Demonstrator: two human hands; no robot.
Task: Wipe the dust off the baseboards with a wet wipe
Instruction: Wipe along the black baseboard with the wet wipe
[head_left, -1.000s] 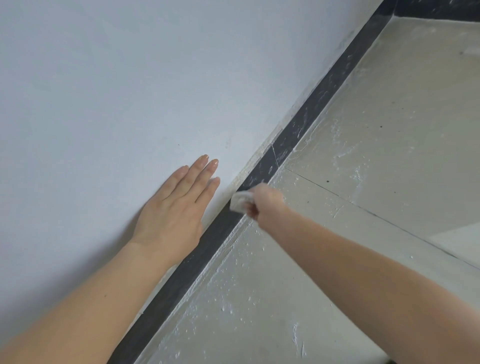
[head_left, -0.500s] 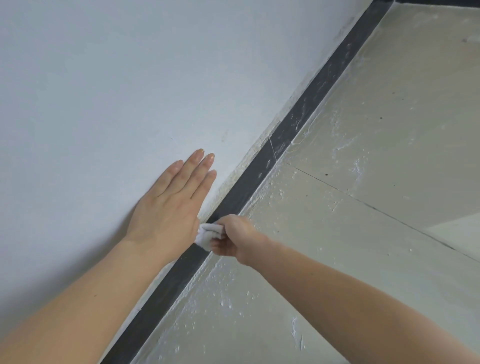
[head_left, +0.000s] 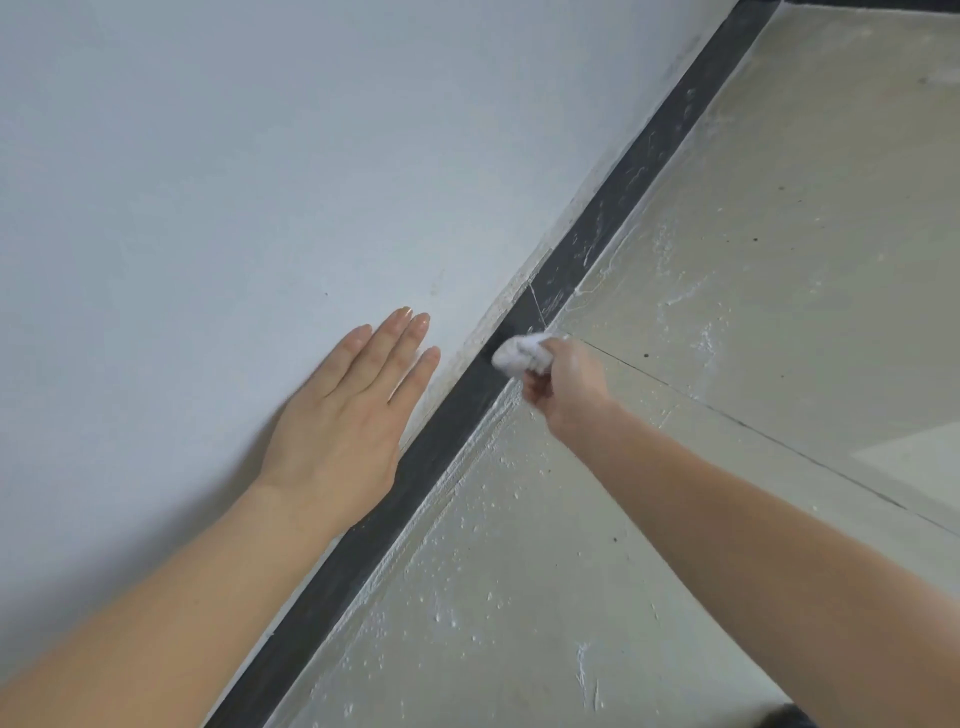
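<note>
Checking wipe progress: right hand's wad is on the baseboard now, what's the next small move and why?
Probably slide the wet wipe in the right hand farther up the baseboard: pale streaks show beyond it, while the strip nearer looks darker. Left hand lies flat on the wall.

A single head-worn wide-angle view looks forward and steeply down, tilted so the dark baseboard (head_left: 447, 457) runs diagonally from bottom left to top right. It sits close, within arm's reach, with the white wall (head_left: 234, 156) on the left and the pale floor (head_left: 779, 260) on the right.
</note>
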